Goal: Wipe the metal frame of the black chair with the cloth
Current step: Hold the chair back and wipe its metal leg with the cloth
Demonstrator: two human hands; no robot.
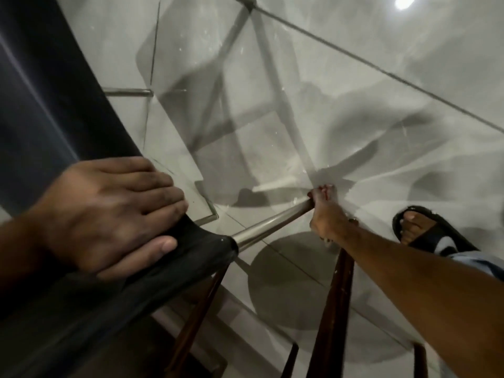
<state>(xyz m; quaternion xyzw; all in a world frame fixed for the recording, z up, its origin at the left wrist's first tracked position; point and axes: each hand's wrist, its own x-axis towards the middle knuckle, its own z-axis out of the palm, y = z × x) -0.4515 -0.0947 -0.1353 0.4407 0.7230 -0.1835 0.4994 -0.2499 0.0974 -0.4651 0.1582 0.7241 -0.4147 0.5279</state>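
Glossy pale tiled floor (354, 85) seen from above, a black chair (90, 282) at the near left and both arms reaching down over it.

Nearest, dark brown wooden legs (331, 309) of other furniture stand along the bottom edge. The left hand (109, 214) lies flat on the chair's black fabric top edge, fingers spread and curled lightly over it, thumb pressed along the near side. From under that fabric a shiny metal frame tube (270, 226) runs down and away to the right. The right hand (324, 211), arm stretched out, is closed around the tube's far end; a bit of reddish cloth (321, 190) shows at the fingertips, mostly hidden. Just right of it a foot in a black sandal (425, 230) stands on the tiles. Farther off, chair shadows cross the floor, and a lamp reflection (405, 1) glares at the top right.
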